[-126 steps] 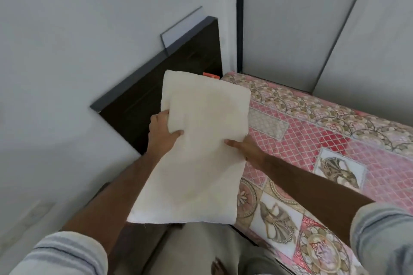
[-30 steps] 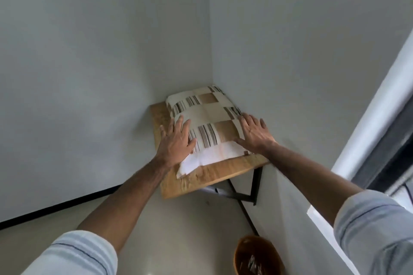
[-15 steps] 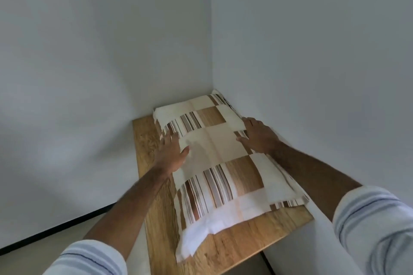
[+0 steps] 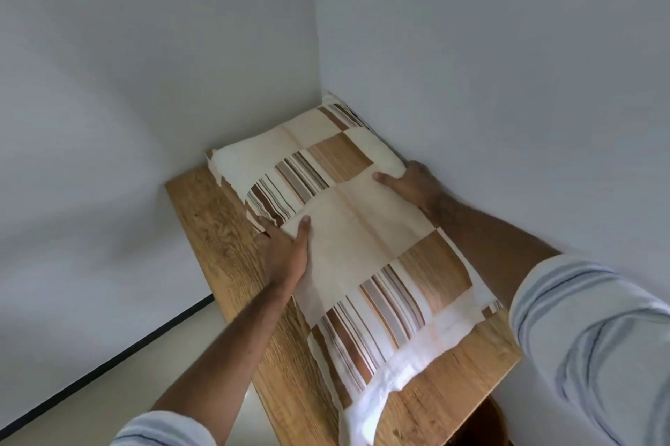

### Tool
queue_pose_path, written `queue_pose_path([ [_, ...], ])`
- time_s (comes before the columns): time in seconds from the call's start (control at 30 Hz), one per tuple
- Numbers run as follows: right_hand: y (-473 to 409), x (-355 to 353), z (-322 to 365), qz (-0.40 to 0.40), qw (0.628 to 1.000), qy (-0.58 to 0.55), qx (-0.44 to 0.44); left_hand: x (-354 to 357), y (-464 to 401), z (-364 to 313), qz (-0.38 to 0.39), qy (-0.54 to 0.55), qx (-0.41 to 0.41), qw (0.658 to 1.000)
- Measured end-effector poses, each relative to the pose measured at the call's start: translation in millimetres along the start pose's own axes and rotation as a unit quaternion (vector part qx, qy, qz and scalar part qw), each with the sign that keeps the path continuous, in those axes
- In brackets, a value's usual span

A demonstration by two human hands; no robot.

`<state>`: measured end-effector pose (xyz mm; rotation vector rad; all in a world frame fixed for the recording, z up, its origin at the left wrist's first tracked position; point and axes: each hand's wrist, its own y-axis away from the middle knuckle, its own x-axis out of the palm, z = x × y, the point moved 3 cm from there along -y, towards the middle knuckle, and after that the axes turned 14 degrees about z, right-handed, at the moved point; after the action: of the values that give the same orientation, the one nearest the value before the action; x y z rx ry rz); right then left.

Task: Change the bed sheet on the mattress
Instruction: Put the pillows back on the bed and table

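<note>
A pillow (image 4: 366,228) in a cream, brown and striped patchwork cover lies lengthwise on a wooden shelf (image 4: 224,228) set into the room's corner. A white layer of cloth shows at its near end. My left hand (image 4: 286,257) grips the pillow's left edge, thumb on top and fingers tucked beneath. My right hand (image 4: 413,184) holds the right edge close to the wall, thumb laid on the cover and fingers hidden behind the side. The bed, mattress and sheet are out of view.
Grey walls meet right behind the far end of the pillow. The floor (image 4: 119,405) with a black skirting line lies to the left below the shelf. A brown bin (image 4: 486,427) peeks out under the shelf's near right corner.
Half a second ago both hands lay flat on top of the pillow; now they have slid to its two sides and grip the edges. The view has come closer to the shelf.
</note>
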<state>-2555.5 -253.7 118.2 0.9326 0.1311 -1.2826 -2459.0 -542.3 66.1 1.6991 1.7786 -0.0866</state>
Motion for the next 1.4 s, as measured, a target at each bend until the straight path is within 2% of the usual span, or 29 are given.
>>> queue_pose_path([
  [0.13,31.8,-10.1,32.1,0.063,0.997,-0.037,-0.038,-0.6,4.4,-13.2,-0.027,0.103,-0.036,0.994],
  [0.23,71.9,-16.3,41.7,0.062,0.989,-0.043,-0.131,-4.8,7.7,-11.9,-0.090,0.175,-0.048,0.979],
  [0.3,107.5,-19.1,36.9,0.056,0.981,-0.076,-0.170,-2.8,15.3,-20.3,-0.091,0.192,-0.044,0.976],
  [0.37,159.1,-25.3,23.9,0.049,0.974,-0.098,-0.199,13.5,32.6,-26.3,-0.065,0.196,0.013,0.978],
  [0.43,214.0,-36.9,1.8,0.024,0.970,-0.105,-0.219,39.9,62.2,-27.9,0.022,0.277,0.023,0.960],
  [0.5,274.5,-48.6,-25.2,-0.013,0.967,-0.097,-0.237,62.8,106.6,-34.1,0.070,0.328,0.026,0.942],
  [0.6,376.5,-58.4,-77.1,-0.079,0.956,-0.098,-0.264,94.4,201.2,-65.2,0.099,0.355,0.088,0.926],
  [0.67,446.9,-60.7,-115.2,-0.122,0.946,-0.109,-0.279,106.8,257.9,-88.1,0.076,0.358,0.173,0.914],
  [0.73,516.7,-59.4,-159.0,-0.161,0.942,-0.103,-0.277,124.2,310.0,-106.0,0.063,0.381,0.245,0.889],
  [0.83,619.0,-51.5,-218.5,-0.208,0.936,-0.111,-0.261,160.1,384.3,-120.7,0.149,0.388,0.316,0.853],
  [0.9,688.0,-41.3,-257.7,-0.259,0.925,-0.132,-0.245,187.8,446.2,-131.1,0.197,0.361,0.397,0.820],
  [1.0,781.3,-22.2,-311.8,-0.385,0.884,-0.166,-0.208,231.9,533.8,-141.4,0.254,0.309,0.512,0.760],
  [1.07,842.4,-3.3,-349.6,-0.475,0.842,-0.186,-0.176,257.0,592.3,-144.4,0.300,0.277,0.582,0.703],
  [1.23,979.5,57.5,-433.9,-0.632,0.737,-0.234,-0.057,333.0,728.9,-140.8,0.419,0.227,0.646,0.597],
  [1.3,1022.1,82.7,-459.9,-0.674,0.697,-0.243,-0.004,363.1,783.4,-135.7,0.447,0.198,0.666,0.564],
  [1.4,1092.1,129.6,-506.0,-0.740,0.620,-0.250,0.075,412.7,880.6,-113.5,0.499,0.163,0.690,0.498],
])
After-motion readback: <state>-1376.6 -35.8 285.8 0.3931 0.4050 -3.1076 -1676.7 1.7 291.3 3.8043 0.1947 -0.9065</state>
